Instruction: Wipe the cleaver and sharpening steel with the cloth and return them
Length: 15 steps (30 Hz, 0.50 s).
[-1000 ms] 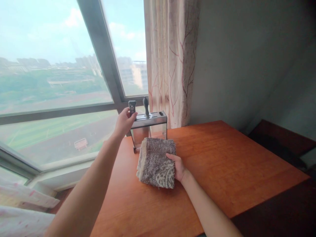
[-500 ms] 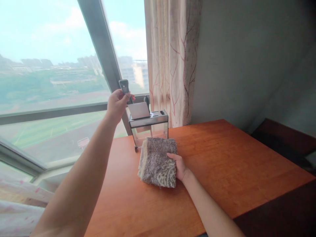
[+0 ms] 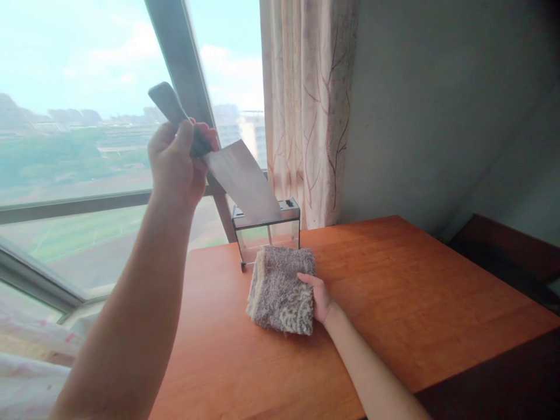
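cleaver (image 3: 238, 175): broad steel blade, dark handle, tilted, clear above knife block (image 3: 268, 232)
towel (image 3: 282, 289): grey, folded, flat on table

Matt steel cleaver (image 3: 242, 179), fuzzy cloth towel (image 3: 282, 287)

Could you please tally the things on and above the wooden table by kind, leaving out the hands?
Cleaver, held up by the left hand: 1
Knife holder, metal and clear, at the table's far edge: 1
Folded towel, under the right hand: 1
Total: 3
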Each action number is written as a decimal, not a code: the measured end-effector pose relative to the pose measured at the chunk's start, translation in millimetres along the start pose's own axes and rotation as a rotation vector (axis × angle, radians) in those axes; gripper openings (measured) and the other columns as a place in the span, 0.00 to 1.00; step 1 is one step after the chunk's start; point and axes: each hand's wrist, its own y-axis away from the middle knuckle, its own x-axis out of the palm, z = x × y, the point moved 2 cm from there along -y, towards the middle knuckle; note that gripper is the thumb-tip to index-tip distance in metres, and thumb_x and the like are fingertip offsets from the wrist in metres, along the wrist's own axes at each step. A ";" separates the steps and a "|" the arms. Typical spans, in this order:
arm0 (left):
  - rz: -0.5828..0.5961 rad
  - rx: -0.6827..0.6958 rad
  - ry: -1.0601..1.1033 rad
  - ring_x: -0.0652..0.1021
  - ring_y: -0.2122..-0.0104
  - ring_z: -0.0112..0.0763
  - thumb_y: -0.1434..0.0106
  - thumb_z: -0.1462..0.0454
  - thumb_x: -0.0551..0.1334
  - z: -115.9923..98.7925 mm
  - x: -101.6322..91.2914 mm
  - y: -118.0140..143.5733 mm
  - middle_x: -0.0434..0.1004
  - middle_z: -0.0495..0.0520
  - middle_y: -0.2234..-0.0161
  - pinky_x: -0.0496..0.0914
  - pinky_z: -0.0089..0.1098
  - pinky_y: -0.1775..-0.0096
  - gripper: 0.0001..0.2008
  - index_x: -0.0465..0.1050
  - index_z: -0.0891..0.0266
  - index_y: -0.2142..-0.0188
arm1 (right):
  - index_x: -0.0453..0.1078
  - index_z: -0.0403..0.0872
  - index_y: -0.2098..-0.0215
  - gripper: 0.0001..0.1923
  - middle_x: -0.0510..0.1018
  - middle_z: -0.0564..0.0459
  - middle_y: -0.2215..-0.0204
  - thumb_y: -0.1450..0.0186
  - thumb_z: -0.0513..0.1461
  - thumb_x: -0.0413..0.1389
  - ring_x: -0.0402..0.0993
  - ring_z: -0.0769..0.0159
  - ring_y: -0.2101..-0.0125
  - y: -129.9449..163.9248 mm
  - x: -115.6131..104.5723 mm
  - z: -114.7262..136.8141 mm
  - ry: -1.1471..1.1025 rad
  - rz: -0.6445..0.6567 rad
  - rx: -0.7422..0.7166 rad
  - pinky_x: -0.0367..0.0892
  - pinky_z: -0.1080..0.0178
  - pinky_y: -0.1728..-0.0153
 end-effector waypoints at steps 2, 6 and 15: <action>-0.055 -0.107 0.113 0.76 0.69 0.28 0.33 0.72 0.55 0.1 -4.3 18.3 0.72 0.52 0.72 0.71 0.34 0.63 0.05 0.67 0.68 0.66 | 0.71 0.36 0.54 0.18 0.81 0.42 0.63 0.39 0.40 0.54 0.78 0.55 0.59 0.8 1.1 0.7 -0.013 0.007 -0.004 0.70 0.54 0.53; -0.464 -0.367 0.309 0.75 0.69 0.24 0.31 0.70 0.51 16.5 -21.7 66.5 0.71 0.52 0.72 0.73 0.29 0.61 0.09 0.66 0.68 0.68 | 0.70 0.38 0.50 0.20 0.81 0.43 0.59 0.37 0.42 0.53 0.77 0.54 0.56 2.3 4.5 3.7 -0.067 0.040 -0.062 0.68 0.51 0.51; -0.974 -0.729 0.370 0.71 0.76 0.20 0.31 0.72 0.46 78.9 -50.7 185.9 0.65 0.48 0.76 0.72 0.24 0.69 0.15 0.60 0.64 0.74 | 0.67 0.47 0.44 0.28 0.80 0.47 0.56 0.36 0.54 0.50 0.74 0.53 0.51 4.5 3.7 17.8 -0.076 0.044 -0.286 0.65 0.47 0.48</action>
